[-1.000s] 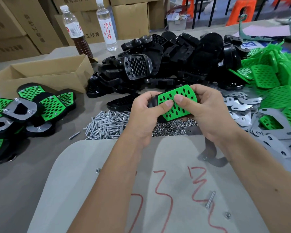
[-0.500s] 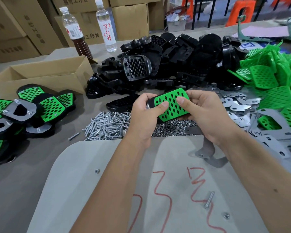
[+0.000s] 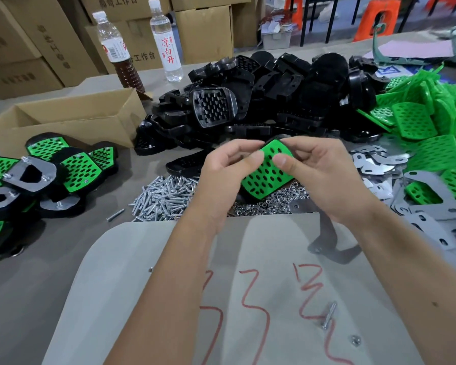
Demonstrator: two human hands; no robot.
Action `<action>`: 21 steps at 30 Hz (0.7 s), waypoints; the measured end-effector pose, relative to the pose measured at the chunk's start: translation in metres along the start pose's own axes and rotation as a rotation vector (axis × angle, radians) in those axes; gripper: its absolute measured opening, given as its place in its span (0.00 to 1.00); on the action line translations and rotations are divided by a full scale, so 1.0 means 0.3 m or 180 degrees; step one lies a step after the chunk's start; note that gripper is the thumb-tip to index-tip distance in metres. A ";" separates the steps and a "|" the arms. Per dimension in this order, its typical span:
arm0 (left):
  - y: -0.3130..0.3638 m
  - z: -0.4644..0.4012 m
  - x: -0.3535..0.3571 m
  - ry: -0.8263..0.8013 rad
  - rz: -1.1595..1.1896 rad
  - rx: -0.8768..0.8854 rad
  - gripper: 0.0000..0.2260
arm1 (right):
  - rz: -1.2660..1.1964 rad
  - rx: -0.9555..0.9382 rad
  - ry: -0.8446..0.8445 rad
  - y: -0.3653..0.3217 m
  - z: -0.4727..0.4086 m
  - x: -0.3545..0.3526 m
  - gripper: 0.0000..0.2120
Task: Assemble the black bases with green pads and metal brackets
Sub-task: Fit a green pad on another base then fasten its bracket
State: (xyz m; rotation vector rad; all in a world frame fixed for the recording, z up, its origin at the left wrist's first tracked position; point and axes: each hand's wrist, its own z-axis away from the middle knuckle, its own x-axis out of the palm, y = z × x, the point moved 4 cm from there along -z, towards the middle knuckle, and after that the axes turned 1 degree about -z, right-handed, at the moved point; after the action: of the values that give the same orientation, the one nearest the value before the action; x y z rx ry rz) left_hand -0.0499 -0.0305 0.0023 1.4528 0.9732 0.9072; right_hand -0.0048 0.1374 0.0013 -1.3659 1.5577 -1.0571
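Note:
Both hands hold one green pad (image 3: 267,175) with oval holes above the pile of nuts; a black base lies under it, showing only as a dark rim. My left hand (image 3: 228,172) grips its left edge with the thumb on top. My right hand (image 3: 319,175) grips its right side, thumb pressing the green face. Behind lies a heap of black bases (image 3: 261,101), at the right a heap of green pads (image 3: 432,138), and beside them flat metal brackets (image 3: 379,164).
Screws (image 3: 166,196) and nuts (image 3: 269,204) lie in piles before a grey board (image 3: 169,285) with red marks, a loose screw (image 3: 329,317) and a bracket (image 3: 329,246). Finished assemblies (image 3: 45,175) sit left, by a cardboard box (image 3: 71,119) and two bottles (image 3: 166,40).
The green pad has been turned in both hands, from lying nearly level to tilted with its narrow end up and away. My thumbs have shifted across its face.

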 end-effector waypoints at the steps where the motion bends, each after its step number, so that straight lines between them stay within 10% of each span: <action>1: 0.006 0.003 0.008 0.0077 -0.0130 0.0190 0.04 | 0.0102 0.0028 -0.0075 0.001 0.000 0.004 0.09; 9: -0.035 -0.004 0.005 0.1383 -0.0075 0.0180 0.09 | -0.0414 0.0414 0.0136 0.012 0.006 0.034 0.07; 21: -0.013 0.002 0.034 0.0823 -0.0452 0.0197 0.13 | 0.0091 0.0079 0.0168 0.007 0.002 0.018 0.13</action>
State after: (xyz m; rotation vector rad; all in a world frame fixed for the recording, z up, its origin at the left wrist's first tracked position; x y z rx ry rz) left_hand -0.0459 -0.0209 -0.0014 1.3197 1.2892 0.9828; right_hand -0.0054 0.1323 -0.0010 -1.3050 1.5927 -1.0997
